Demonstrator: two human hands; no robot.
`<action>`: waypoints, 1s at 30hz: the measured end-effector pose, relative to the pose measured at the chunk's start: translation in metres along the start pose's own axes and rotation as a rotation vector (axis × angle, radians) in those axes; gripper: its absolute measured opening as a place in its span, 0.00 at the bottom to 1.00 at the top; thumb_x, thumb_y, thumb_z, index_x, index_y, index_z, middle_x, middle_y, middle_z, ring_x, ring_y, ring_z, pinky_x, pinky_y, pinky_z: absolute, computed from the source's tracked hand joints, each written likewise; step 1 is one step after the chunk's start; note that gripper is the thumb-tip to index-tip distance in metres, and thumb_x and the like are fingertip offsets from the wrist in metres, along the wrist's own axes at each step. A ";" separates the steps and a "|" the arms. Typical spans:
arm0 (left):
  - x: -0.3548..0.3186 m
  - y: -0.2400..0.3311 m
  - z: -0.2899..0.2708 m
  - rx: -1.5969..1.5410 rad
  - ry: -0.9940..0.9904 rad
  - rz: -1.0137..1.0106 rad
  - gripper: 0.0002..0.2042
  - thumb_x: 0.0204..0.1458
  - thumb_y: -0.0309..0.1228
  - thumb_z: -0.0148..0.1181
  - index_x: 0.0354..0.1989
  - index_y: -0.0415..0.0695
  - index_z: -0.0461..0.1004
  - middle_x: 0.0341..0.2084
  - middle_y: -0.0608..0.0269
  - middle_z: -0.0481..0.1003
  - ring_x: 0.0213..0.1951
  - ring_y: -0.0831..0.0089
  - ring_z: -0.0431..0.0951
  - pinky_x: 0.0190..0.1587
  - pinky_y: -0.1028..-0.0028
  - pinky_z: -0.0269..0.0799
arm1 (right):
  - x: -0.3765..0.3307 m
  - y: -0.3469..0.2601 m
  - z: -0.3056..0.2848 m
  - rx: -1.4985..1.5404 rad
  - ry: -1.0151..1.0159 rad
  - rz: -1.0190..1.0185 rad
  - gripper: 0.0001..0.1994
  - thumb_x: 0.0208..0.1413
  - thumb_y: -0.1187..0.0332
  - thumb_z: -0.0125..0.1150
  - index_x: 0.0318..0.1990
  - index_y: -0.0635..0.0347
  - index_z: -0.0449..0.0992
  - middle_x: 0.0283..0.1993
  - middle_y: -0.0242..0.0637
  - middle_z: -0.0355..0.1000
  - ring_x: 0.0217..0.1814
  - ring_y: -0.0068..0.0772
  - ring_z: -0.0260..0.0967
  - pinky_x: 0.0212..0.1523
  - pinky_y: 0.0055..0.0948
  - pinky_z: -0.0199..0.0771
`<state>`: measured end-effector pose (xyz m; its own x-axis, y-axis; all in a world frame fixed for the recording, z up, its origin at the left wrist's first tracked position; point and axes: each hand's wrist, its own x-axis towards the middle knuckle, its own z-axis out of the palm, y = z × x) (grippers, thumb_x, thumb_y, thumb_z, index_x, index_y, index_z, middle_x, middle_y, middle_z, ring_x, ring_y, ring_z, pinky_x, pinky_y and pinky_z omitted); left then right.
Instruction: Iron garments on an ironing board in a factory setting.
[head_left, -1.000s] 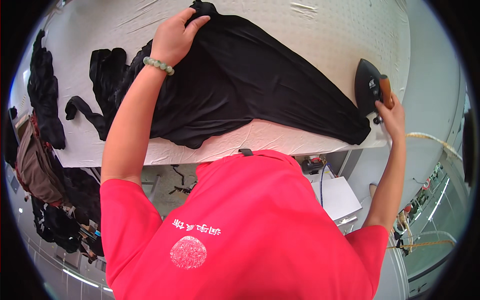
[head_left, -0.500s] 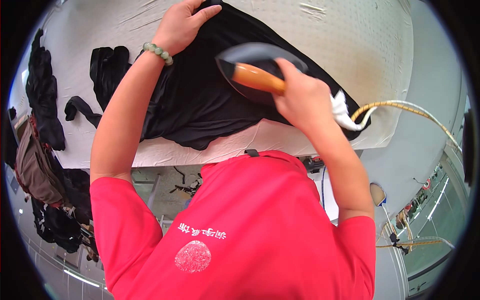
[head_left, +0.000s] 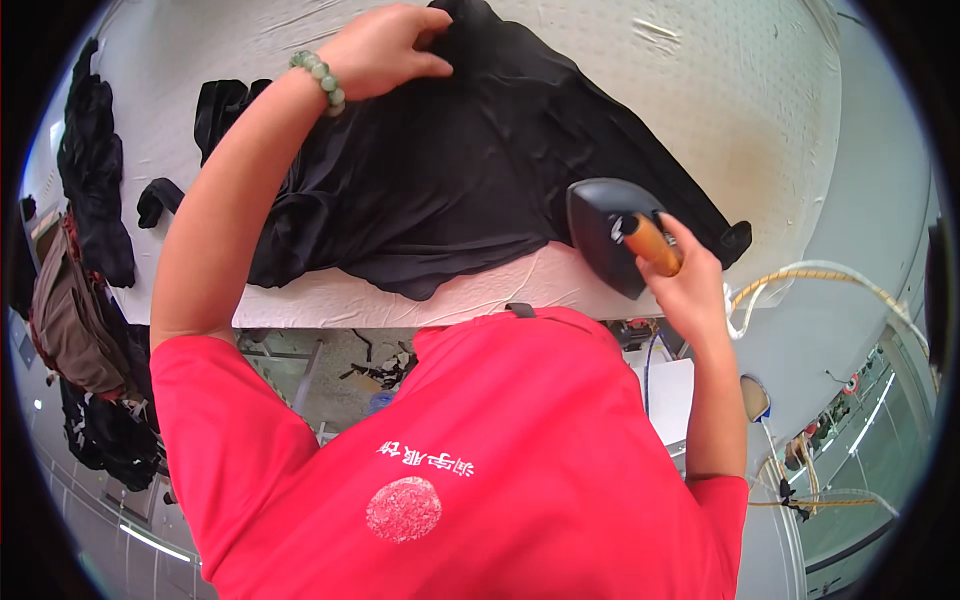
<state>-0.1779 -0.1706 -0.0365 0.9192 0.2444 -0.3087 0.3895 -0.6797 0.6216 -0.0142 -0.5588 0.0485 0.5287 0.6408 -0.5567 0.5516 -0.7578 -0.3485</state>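
Observation:
A black garment [head_left: 430,190] lies spread over the pale padded ironing table [head_left: 740,90]. My right hand [head_left: 690,290] is wrapped round the orange-brown handle of a dark steam iron [head_left: 605,225], at the garment's near right part by the table's front edge. Its tip points away and to the left. Up at the garment's far end is my left hand [head_left: 385,50], thumb and fingers apart, with no cloth visibly gripped. Green beads circle that wrist.
A yellow-and-white hose [head_left: 830,275] curves off to the right from beside the iron. More dark clothing [head_left: 95,190] lies along the table's left end, with a brown garment [head_left: 75,315] hanging below. Scraps [head_left: 385,370] litter the floor under the table.
The iron has moved right and toward me, from the garment's middle to its near right, and turned. My left hand has opened from its pinch on the cloth's far edge.

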 end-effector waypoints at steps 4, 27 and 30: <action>0.022 -0.028 -0.014 -0.105 -0.099 0.017 0.15 0.62 0.38 0.63 0.42 0.36 0.77 0.30 0.71 0.77 0.36 0.78 0.75 0.42 0.71 0.72 | 0.017 -0.027 0.008 -0.023 0.140 -0.045 0.33 0.42 0.66 0.74 0.60 0.60 0.71 0.30 0.48 0.78 0.31 0.45 0.80 0.31 0.40 0.78; 0.020 -0.008 -0.026 -0.739 0.034 -0.281 0.14 0.60 0.38 0.65 0.44 0.40 0.82 0.33 0.67 0.82 0.35 0.78 0.78 0.41 0.76 0.75 | 0.001 0.058 -0.029 -0.156 0.201 0.064 0.20 0.53 0.62 0.73 0.52 0.57 0.78 0.36 0.47 0.81 0.38 0.44 0.81 0.39 0.36 0.77; 0.026 -0.016 -0.020 -0.786 0.048 -0.228 0.14 0.60 0.38 0.64 0.44 0.39 0.81 0.33 0.70 0.80 0.36 0.79 0.78 0.41 0.75 0.73 | -0.009 0.078 -0.041 -0.002 0.347 0.087 0.20 0.57 0.57 0.72 0.50 0.61 0.79 0.41 0.47 0.81 0.42 0.37 0.81 0.43 0.33 0.76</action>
<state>-0.1595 -0.1394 -0.0403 0.8072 0.3590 -0.4685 0.4775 0.0694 0.8759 0.0506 -0.6184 0.0568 0.7613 0.5775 -0.2948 0.4958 -0.8115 -0.3094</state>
